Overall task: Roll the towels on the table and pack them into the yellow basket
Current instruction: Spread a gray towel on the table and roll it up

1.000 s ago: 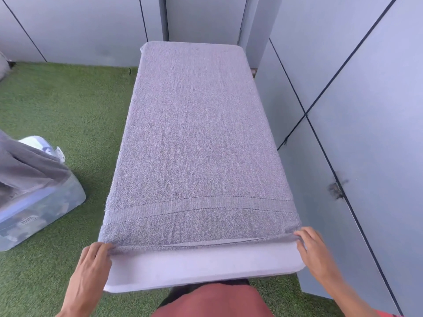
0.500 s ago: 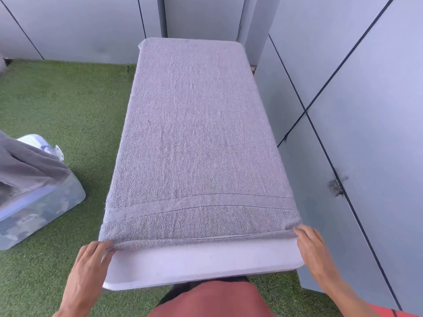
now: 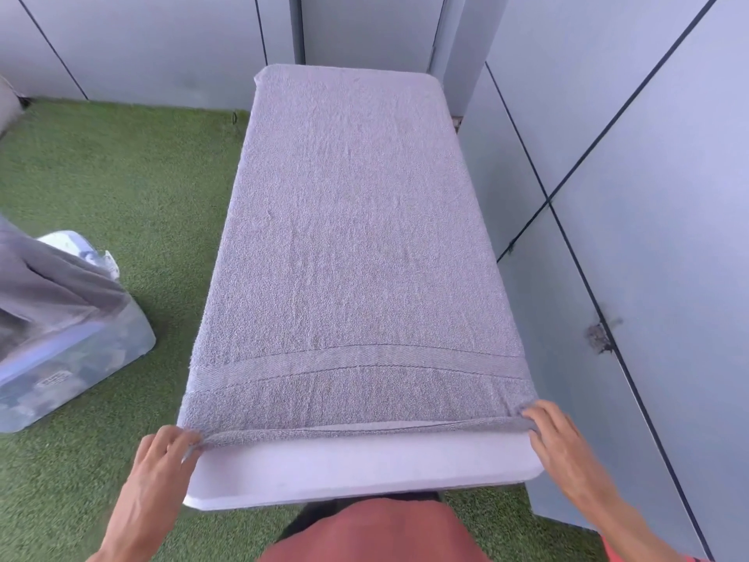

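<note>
A grey towel lies spread flat over nearly the whole white table, its woven band near my end. My left hand pinches the towel's near left corner at the table's edge. My right hand pinches the near right corner. The near hem is lifted slightly off the table between the two hands. No yellow basket is in view.
A clear plastic bin with another grey towel draped over it stands on the green turf at the left. Grey wall panels run close along the table's right side and behind it.
Both hands have pushed the near hem a little farther away from me, baring more of the white table edge. The hem now bunches under the fingers.
</note>
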The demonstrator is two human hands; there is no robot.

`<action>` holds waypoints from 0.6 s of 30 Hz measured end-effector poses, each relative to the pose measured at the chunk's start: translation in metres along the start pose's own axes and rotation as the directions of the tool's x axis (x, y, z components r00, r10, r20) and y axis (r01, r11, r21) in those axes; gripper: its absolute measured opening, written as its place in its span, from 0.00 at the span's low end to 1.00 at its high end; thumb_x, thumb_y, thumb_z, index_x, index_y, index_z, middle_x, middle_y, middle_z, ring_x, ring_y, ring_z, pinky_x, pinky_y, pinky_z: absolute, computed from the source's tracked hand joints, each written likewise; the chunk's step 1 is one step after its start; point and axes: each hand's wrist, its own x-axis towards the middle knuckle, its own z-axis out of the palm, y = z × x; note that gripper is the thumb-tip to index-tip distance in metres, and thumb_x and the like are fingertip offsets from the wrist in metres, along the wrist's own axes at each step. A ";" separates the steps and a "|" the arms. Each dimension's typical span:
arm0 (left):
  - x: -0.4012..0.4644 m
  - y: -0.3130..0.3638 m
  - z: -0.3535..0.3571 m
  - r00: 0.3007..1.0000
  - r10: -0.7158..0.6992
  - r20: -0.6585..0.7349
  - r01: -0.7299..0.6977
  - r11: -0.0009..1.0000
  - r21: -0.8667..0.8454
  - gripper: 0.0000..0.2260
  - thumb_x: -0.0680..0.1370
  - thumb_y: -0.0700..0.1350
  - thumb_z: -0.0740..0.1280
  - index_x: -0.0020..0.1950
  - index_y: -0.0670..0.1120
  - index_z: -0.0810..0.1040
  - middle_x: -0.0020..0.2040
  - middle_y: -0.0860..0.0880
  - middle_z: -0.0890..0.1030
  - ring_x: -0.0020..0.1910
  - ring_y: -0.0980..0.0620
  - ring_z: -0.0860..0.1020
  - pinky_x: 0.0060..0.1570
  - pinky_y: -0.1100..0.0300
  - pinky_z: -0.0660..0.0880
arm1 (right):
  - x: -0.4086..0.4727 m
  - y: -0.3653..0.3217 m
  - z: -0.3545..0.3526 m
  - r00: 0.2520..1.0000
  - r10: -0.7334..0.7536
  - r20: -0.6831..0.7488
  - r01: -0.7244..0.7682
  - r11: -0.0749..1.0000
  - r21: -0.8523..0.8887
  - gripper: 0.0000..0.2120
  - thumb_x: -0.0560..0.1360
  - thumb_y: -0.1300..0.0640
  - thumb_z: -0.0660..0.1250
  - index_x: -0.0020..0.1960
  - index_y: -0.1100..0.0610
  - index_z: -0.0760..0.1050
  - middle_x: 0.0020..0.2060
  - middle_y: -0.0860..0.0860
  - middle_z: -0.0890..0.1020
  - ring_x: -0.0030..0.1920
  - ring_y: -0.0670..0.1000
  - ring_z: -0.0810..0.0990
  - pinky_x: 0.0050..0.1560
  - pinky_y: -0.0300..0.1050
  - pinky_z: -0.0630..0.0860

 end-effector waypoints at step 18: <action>0.090 -0.007 -0.044 0.819 -0.152 0.553 0.178 0.984 0.007 0.07 0.75 0.41 0.71 0.41 0.54 0.81 0.40 0.58 0.83 0.37 0.60 0.81 0.40 0.63 0.78 | 0.055 0.044 -0.031 0.814 0.194 0.548 -0.568 0.467 0.677 0.08 0.71 0.63 0.69 0.45 0.51 0.76 0.36 0.52 0.81 0.36 0.50 0.78 0.42 0.45 0.74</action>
